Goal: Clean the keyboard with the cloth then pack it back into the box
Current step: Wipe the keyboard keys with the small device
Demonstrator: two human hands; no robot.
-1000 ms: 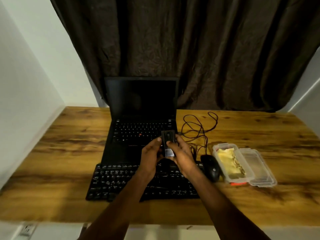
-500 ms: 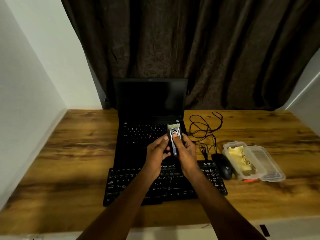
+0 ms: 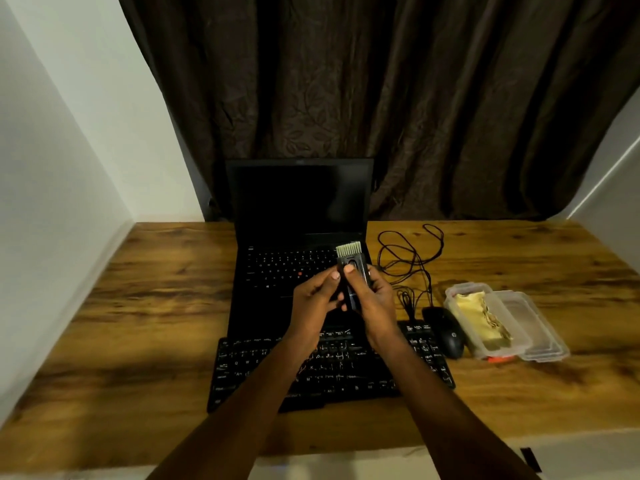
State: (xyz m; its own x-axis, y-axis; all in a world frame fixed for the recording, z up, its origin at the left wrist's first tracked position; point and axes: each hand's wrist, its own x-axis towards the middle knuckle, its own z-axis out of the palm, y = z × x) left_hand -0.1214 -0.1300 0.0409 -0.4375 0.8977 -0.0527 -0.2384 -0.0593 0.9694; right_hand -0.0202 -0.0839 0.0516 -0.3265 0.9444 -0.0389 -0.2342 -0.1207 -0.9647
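A black external keyboard (image 3: 249, 368) lies flat near the desk's front edge, partly covered by my forearms. Above it I hold a small dark cleaning brush (image 3: 351, 268) upright, its pale bristles pointing up. My right hand (image 3: 372, 296) wraps the brush's body with the thumb on its front. The fingertips of my left hand (image 3: 315, 299) pinch its left side. A clear plastic box (image 3: 465, 292) with a yellow cloth (image 3: 481, 313) inside stands open at the right, its lid (image 3: 533, 327) beside it.
An open black laptop (image 3: 298, 209) sits behind the keyboard on the wooden desk (image 3: 138, 306). A black mouse (image 3: 445, 330) lies right of the keyboard, with its tangled cable (image 3: 408, 254) behind. A dark curtain hangs at the back, white walls on both sides.
The brush's bristles have come out at its top; a second ago none showed. Both hands stay on it. The camera view has shifted, so the desk items appear further right.
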